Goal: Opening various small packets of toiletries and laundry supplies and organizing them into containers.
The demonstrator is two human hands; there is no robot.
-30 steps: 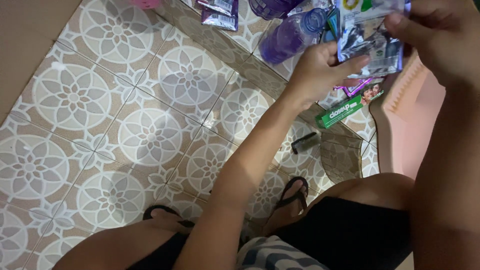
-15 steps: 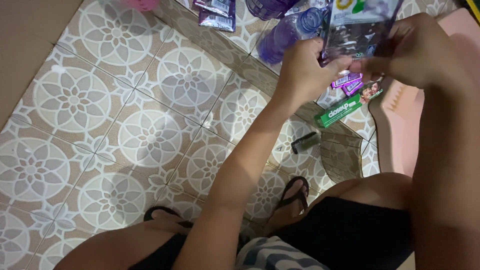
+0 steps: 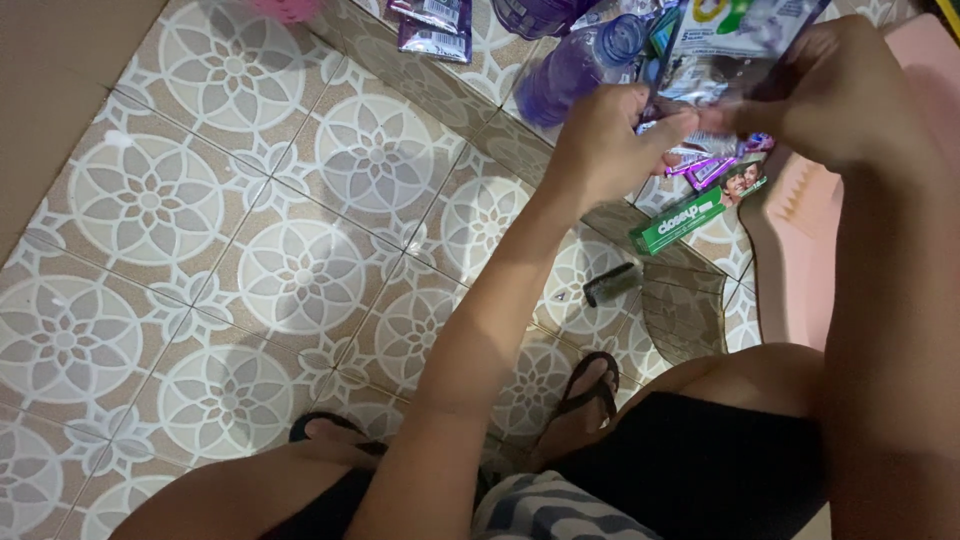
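You pinch the sachet (image 3: pixel 725 55) between both hands, left hand (image 3: pixel 605 140) and right hand (image 3: pixel 835 95) each closed on an edge, raised above the green box (image 3: pixel 690 215) for a firm grip.

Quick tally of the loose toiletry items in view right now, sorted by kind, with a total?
Glossy silver-and-purple sachet pack pinched by left hand and right hand: 1
Purple plastic bottles: 2
Dark purple sachets: 2
Green toothpaste carton: 1
Small black object: 1
Total: 7
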